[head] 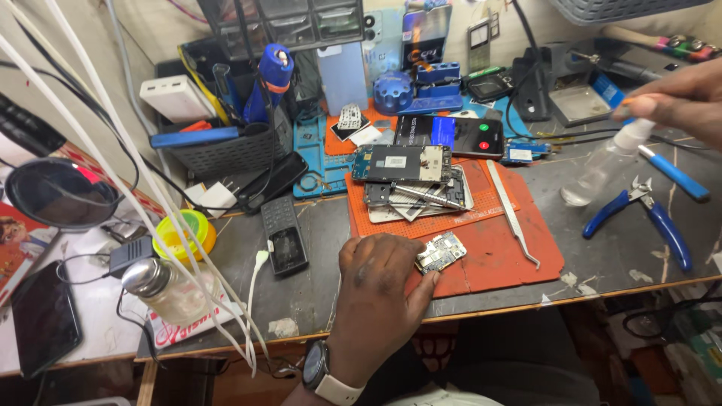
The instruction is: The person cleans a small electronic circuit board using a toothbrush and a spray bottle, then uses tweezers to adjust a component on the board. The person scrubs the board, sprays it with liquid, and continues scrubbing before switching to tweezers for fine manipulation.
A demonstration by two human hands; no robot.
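**Inspector:** Position of the circuit board (441, 252)?

**Assistant:** It lies flat on the orange mat (489, 240), at the mat's near left edge, touching the thumb side of the left hand (377, 289). The hand rests palm down on the table (316, 263), and its thumb and forefinger close on the board's left end.

**Inspector:** Materials?

**Assistant:** The board is small, pale and roughly rectangular, with metal shields on its face. The mat is ribbed rubber. The table is dark, worn and scratched. Steel tweezers (513, 214) lie on the mat to the right of the board, apart from it.

**Inspector:** The left fingers (361, 252)?

**Assistant:** Curled and pressed close together, pinching the board's edge.

**Inspector:** The right hand (677, 94)?

**Assistant:** At the upper right, well away from the board. Its fingers are bunched around the top of a clear plastic spray bottle (602, 169), which tilts above the table. Blue-handled pliers (654, 214) lie just beside the bottle. A stripped phone (402, 163) lies on the far part of the mat.
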